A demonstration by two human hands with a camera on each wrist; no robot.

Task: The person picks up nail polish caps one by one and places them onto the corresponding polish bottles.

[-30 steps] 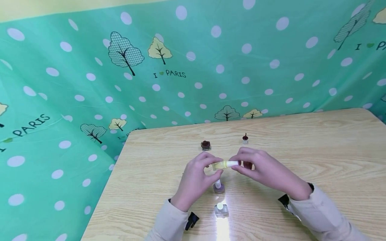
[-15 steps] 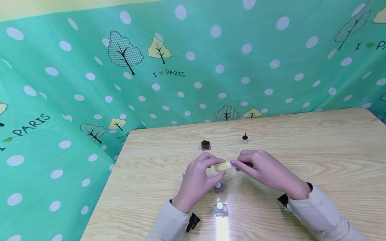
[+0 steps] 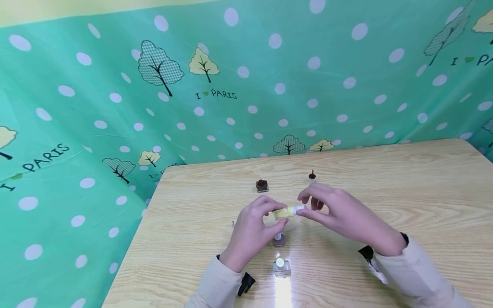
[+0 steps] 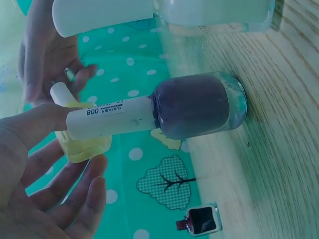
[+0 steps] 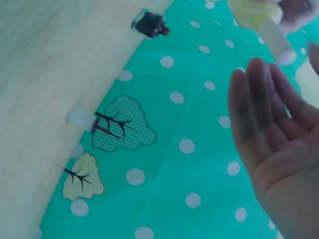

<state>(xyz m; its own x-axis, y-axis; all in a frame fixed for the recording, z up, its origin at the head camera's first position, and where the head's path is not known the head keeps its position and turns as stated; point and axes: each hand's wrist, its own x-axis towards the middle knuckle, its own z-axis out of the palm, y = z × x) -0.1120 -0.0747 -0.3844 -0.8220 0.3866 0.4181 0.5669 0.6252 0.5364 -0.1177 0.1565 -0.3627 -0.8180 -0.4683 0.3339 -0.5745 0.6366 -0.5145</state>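
Observation:
My left hand (image 3: 252,231) pinches a nail polish bottle (image 3: 282,213) of yellow polish between thumb and fingers, tipped sideways above the table. Its white cap (image 5: 277,44) points toward my right hand (image 3: 340,211). The right fingers (image 5: 249,107) are extended and apart from the cap in the right wrist view; the thumb tip overlaps the cap's end in the head view. Below the hands stands a purple nail polish bottle (image 4: 194,105) with a white cap. Nearer the front stands a clear nail polish bottle (image 3: 282,268), also capped in white.
Farther back, an uncapped dark red nail polish bottle (image 3: 262,185) stands on the wooden table (image 3: 192,205). A white cap with its brush up (image 3: 312,176) stands to its right, partly behind my right hand. A green patterned cloth (image 3: 246,85) hangs behind.
The right fingers have moved off the yellow bottle's white cap and spread, after gripping it earlier. The left hand keeps its hold and has barely moved.

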